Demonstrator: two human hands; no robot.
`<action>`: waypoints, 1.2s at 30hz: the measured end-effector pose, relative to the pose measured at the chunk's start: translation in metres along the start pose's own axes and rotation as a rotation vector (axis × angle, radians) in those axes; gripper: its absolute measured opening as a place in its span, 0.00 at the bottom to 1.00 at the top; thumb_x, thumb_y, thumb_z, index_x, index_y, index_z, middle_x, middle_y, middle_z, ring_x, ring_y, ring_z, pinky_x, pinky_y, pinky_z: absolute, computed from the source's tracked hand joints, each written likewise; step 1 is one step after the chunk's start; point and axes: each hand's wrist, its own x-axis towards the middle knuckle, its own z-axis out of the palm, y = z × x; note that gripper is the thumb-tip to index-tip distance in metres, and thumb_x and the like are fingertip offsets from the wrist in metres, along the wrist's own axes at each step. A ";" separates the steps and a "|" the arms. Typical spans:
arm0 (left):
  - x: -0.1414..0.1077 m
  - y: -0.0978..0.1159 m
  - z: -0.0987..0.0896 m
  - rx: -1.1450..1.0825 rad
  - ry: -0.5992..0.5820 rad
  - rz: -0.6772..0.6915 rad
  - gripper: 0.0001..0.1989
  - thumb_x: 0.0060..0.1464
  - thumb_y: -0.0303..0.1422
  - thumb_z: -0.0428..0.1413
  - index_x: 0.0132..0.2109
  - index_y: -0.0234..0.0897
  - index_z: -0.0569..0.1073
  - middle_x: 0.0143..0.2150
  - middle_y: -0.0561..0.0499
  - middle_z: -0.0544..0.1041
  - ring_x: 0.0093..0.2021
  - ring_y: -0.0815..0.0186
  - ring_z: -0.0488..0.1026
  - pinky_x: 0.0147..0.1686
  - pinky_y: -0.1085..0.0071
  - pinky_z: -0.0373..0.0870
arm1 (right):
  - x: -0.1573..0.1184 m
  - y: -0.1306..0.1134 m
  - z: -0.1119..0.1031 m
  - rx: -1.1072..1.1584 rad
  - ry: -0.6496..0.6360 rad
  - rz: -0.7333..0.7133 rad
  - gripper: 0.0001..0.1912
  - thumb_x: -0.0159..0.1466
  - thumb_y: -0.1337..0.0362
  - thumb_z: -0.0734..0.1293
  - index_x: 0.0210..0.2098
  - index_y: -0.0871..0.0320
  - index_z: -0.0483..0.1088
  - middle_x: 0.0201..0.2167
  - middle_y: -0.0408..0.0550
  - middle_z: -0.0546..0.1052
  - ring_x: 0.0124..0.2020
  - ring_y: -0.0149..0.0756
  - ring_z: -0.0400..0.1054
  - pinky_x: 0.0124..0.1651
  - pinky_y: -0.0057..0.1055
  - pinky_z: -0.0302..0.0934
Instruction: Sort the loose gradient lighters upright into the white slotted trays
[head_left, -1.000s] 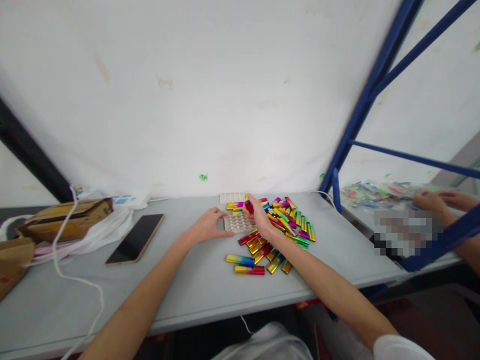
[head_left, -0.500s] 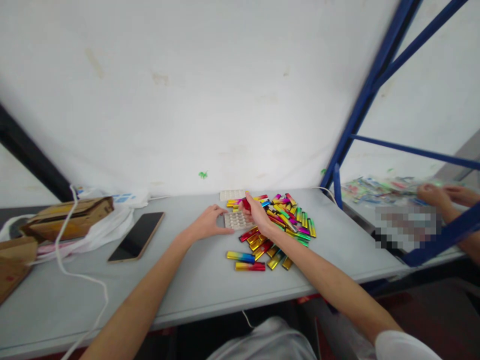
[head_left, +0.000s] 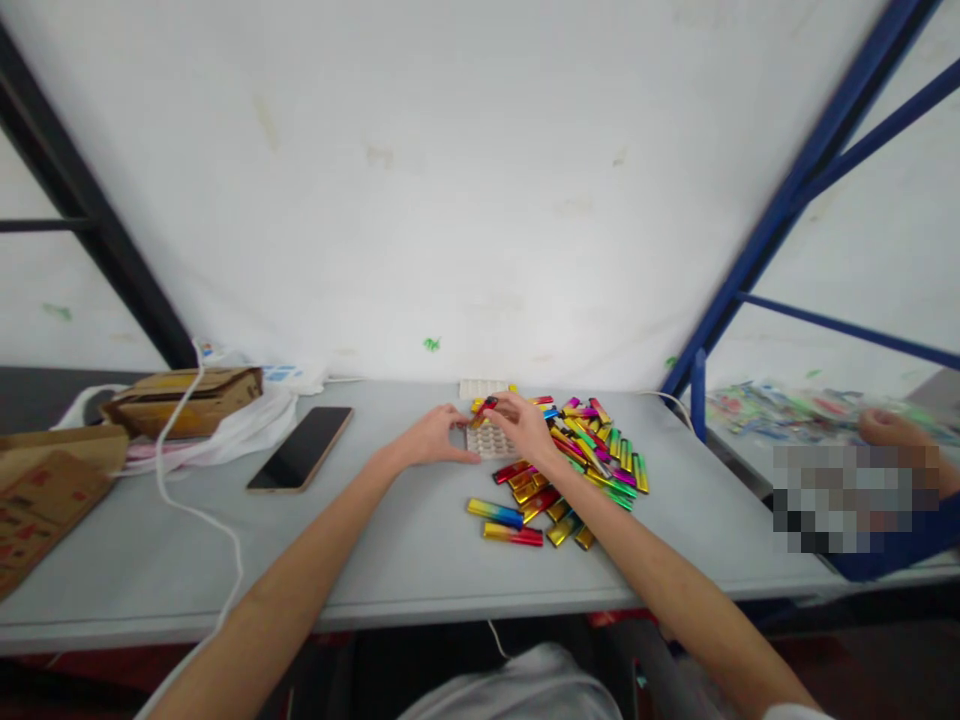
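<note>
Your right hand (head_left: 529, 430) holds a small red piece with a dark end (head_left: 489, 404) between narrowed fingertips, above the far part of a pale gridded tray (head_left: 491, 442). Your left hand (head_left: 431, 437) has its thumb and fingers curved wide apart at the tray's left end; whether they press on it cannot be told. The handling appears to be at an early stage: the visible cells of this tray bear no upright metallic piece, while a large heap of coloured metallic pieces (head_left: 600, 440) lies loose to the right. A yellow-blue piece (head_left: 495, 513) and a yellow-red piece (head_left: 512, 535) lie flat, nearer you, at the heap's left edge. No finished set can be identified. A second pale tray (head_left: 484, 388) lies behind, near the wall, its contents unclear. Your right hand covers the first tray's right part and some pieces behind it; the held piece is partly masked by your fingers, and its lower end and contact with the tray cannot be made out. Pieces overlap in the heap, preventing a sure count.
</note>
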 end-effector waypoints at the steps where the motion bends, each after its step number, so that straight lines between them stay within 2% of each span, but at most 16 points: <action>1: 0.000 0.000 0.000 0.001 -0.001 0.006 0.37 0.40 0.60 0.66 0.52 0.40 0.81 0.45 0.45 0.79 0.47 0.51 0.74 0.50 0.59 0.71 | 0.000 0.001 0.001 -0.058 -0.018 -0.023 0.13 0.66 0.56 0.70 0.48 0.54 0.73 0.42 0.49 0.83 0.45 0.41 0.77 0.54 0.39 0.67; 6: 0.001 0.000 0.000 0.030 -0.024 0.022 0.36 0.42 0.60 0.66 0.52 0.40 0.81 0.45 0.46 0.79 0.48 0.51 0.74 0.51 0.60 0.71 | 0.004 0.005 0.002 -0.354 -0.124 -0.088 0.14 0.69 0.59 0.67 0.53 0.54 0.74 0.43 0.51 0.83 0.44 0.43 0.78 0.53 0.40 0.67; 13: 0.001 -0.001 0.001 0.034 -0.005 0.025 0.35 0.41 0.60 0.66 0.48 0.39 0.82 0.45 0.44 0.80 0.47 0.49 0.75 0.50 0.59 0.71 | 0.014 0.006 0.009 -0.663 -0.197 -0.156 0.19 0.73 0.63 0.63 0.61 0.57 0.71 0.54 0.57 0.79 0.56 0.45 0.72 0.60 0.40 0.63; 17: 0.000 0.000 0.000 -0.001 0.005 0.004 0.35 0.40 0.59 0.67 0.49 0.39 0.81 0.46 0.44 0.80 0.47 0.50 0.75 0.51 0.59 0.72 | 0.012 -0.001 -0.015 -0.847 -0.110 -0.163 0.23 0.74 0.60 0.62 0.65 0.59 0.66 0.56 0.61 0.75 0.57 0.47 0.69 0.61 0.43 0.61; 20: 0.000 0.001 -0.002 -0.001 0.000 -0.008 0.36 0.39 0.59 0.67 0.49 0.38 0.82 0.46 0.44 0.80 0.47 0.50 0.76 0.50 0.59 0.72 | 0.006 -0.004 -0.044 -0.927 -0.076 -0.076 0.17 0.75 0.60 0.60 0.57 0.58 0.72 0.48 0.58 0.78 0.50 0.45 0.72 0.56 0.38 0.62; 22: 0.000 0.000 -0.003 0.008 0.001 -0.015 0.37 0.39 0.59 0.67 0.50 0.38 0.82 0.46 0.43 0.80 0.47 0.50 0.76 0.49 0.58 0.73 | 0.001 -0.004 -0.059 -0.963 -0.110 -0.018 0.14 0.73 0.59 0.63 0.52 0.59 0.74 0.44 0.56 0.79 0.46 0.44 0.73 0.52 0.36 0.62; 24: 0.000 -0.001 -0.003 0.018 0.000 -0.019 0.37 0.39 0.59 0.67 0.50 0.38 0.82 0.46 0.43 0.80 0.46 0.50 0.76 0.49 0.58 0.73 | -0.003 -0.002 -0.065 -0.962 -0.170 -0.001 0.15 0.72 0.56 0.66 0.49 0.60 0.75 0.42 0.56 0.80 0.43 0.44 0.73 0.49 0.35 0.62; 27: 0.000 -0.003 -0.003 0.027 -0.001 -0.024 0.37 0.39 0.59 0.67 0.50 0.37 0.82 0.46 0.42 0.80 0.45 0.49 0.76 0.48 0.58 0.73 | -0.006 0.000 -0.058 -0.958 -0.219 -0.027 0.16 0.71 0.52 0.67 0.46 0.59 0.76 0.44 0.57 0.79 0.44 0.45 0.73 0.47 0.35 0.62; 32: -0.001 -0.004 -0.003 0.033 -0.009 -0.002 0.37 0.41 0.59 0.66 0.51 0.35 0.81 0.46 0.41 0.80 0.45 0.50 0.77 0.48 0.58 0.73 | -0.004 -0.001 -0.040 -1.030 -0.243 -0.003 0.10 0.71 0.59 0.67 0.45 0.59 0.76 0.44 0.60 0.81 0.44 0.48 0.74 0.48 0.35 0.62; 36: -0.001 -0.002 -0.003 0.042 -0.009 0.013 0.35 0.42 0.58 0.66 0.50 0.37 0.82 0.44 0.43 0.80 0.44 0.50 0.76 0.47 0.58 0.73 | 0.000 0.001 -0.041 -0.900 -0.161 -0.056 0.13 0.74 0.62 0.61 0.50 0.60 0.76 0.47 0.60 0.81 0.47 0.47 0.74 0.51 0.35 0.61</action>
